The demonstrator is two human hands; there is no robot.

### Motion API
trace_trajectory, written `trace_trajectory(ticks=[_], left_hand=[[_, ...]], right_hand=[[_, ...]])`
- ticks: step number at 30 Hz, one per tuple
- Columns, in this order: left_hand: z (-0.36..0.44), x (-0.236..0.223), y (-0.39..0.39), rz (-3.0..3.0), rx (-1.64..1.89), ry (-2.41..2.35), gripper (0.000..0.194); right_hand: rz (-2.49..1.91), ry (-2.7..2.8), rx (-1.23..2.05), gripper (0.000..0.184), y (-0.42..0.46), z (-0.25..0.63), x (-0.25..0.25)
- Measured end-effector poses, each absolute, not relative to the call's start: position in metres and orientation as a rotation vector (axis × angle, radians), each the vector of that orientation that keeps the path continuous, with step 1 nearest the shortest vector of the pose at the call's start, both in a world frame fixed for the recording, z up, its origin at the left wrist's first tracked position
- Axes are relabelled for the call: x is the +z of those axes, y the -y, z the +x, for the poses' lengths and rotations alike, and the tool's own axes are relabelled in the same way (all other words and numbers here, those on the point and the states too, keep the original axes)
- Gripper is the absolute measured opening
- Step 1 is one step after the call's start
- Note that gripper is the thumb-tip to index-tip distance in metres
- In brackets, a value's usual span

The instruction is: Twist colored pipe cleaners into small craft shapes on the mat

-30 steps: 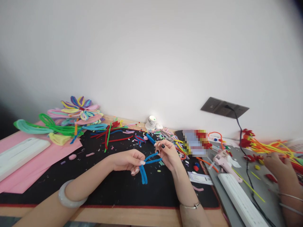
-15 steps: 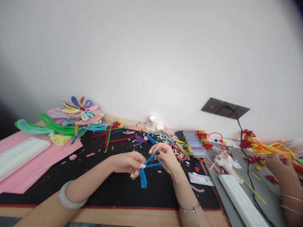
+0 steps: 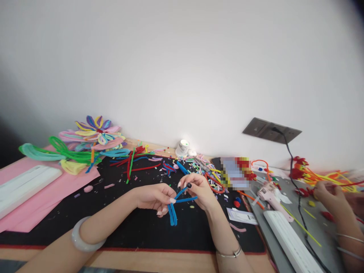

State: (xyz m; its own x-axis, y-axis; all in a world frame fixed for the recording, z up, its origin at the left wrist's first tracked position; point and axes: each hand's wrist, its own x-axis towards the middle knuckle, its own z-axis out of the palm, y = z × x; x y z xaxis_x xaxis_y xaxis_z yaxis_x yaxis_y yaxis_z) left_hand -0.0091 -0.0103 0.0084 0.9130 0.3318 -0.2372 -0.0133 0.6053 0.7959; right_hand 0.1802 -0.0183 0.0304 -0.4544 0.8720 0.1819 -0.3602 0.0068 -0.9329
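A blue pipe cleaner [image 3: 173, 215], bent into several strands, is held between my two hands above the black mat [image 3: 136, 231]. My left hand [image 3: 157, 199] pinches it where the strands meet, with a folded part hanging below the fingertips. My right hand [image 3: 199, 189] is closed on one upper strand between thumb and fingers. Another strand sticks out to the right below it. Just behind the hands lie a red-and-blue looped piece [image 3: 169, 168] and a thicker blue bundle [image 3: 182, 168].
Pipe-cleaner flowers [image 3: 98, 132] lie at the left beside a white power strip [image 3: 31, 185]. Scraps [image 3: 199, 163] litter the mat's back. At the right are a glue gun [image 3: 273, 197], a second strip [image 3: 290, 242] and a black cable [image 3: 298, 204]. A co-worker's hand [image 3: 330, 193] works there.
My hands and the blue pipe cleaner are almost unmoved. At the far right, the co-worker's hands have shifted, with a second hand and a red strand now showing.
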Motion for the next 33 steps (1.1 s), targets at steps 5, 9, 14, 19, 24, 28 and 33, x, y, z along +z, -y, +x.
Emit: trace_trajectory(ticks=[5,9,14,19,24,28,33], left_hand=[[-0.0078,0.0097,0.0122,0.903,0.183,-0.395,0.024],[-0.0067,0.0095,0.0137,0.885,0.186,-0.378,0.026],[-0.006,0.0095,0.0141,0.87,0.179,-0.36,0.027],[-0.0057,0.0096,0.0146,0.858,0.192,-0.355,0.026],[-0.0056,0.0102,0.0157,0.845,0.219,-0.345,0.024],[-0.0057,0.0109,0.0158,0.825,0.216,-0.335,0.024],[-0.0069,0.0104,0.0148,0.837,0.245,-0.309,0.023]], right_hand=[[-0.614,1.338,1.655,0.017,0.0201,0.1801,0.0331],[-0.624,1.388,1.629,0.019,0.0213,0.1803,0.035],[-0.637,1.402,1.643,0.018,0.0221,0.18,0.0359],[-0.67,1.411,1.577,0.016,0.0207,0.1792,0.0344],[-0.79,1.44,1.385,0.017,0.018,0.1789,0.032],[-0.836,1.501,1.242,0.017,0.0178,0.1775,0.0318],[-0.888,1.587,1.03,0.015,0.0212,0.1728,0.03]])
